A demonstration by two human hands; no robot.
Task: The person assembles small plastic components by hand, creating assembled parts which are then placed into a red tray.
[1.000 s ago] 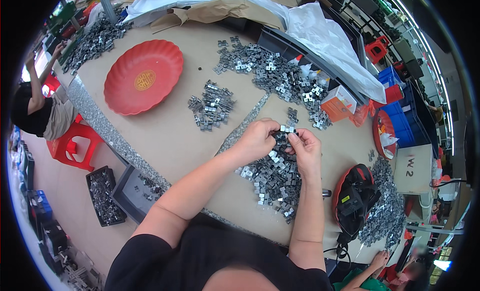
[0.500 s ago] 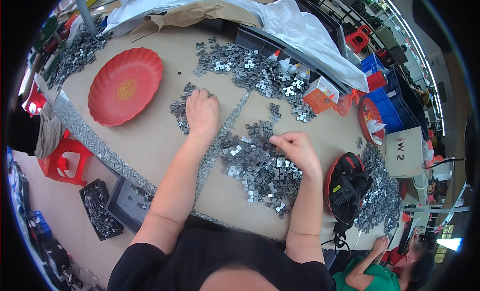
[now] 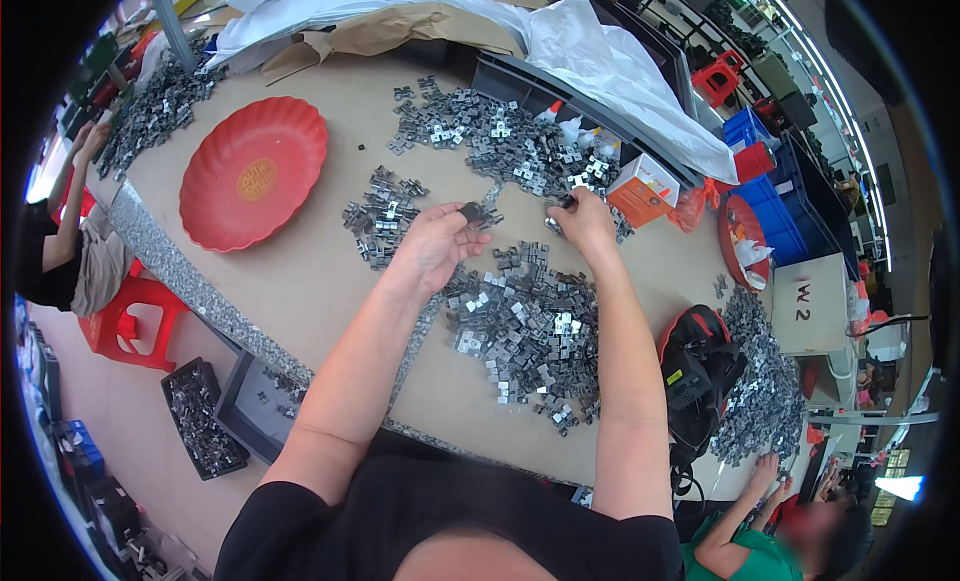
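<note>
Both hands hover apart above the worktop (image 3: 300, 311): my left hand (image 3: 432, 246) pinches a small metal clip (image 3: 472, 214), my right hand (image 3: 582, 219) grips another over the clip pile (image 3: 525, 326).

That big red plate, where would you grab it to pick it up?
Grab the red plate by its wavy raised rim, on the edge nearest the left hand. It lies flat on the table, so fingers can only hook under that lifted rim. Nothing lies against that side; the small metal pieces sit apart.
</note>
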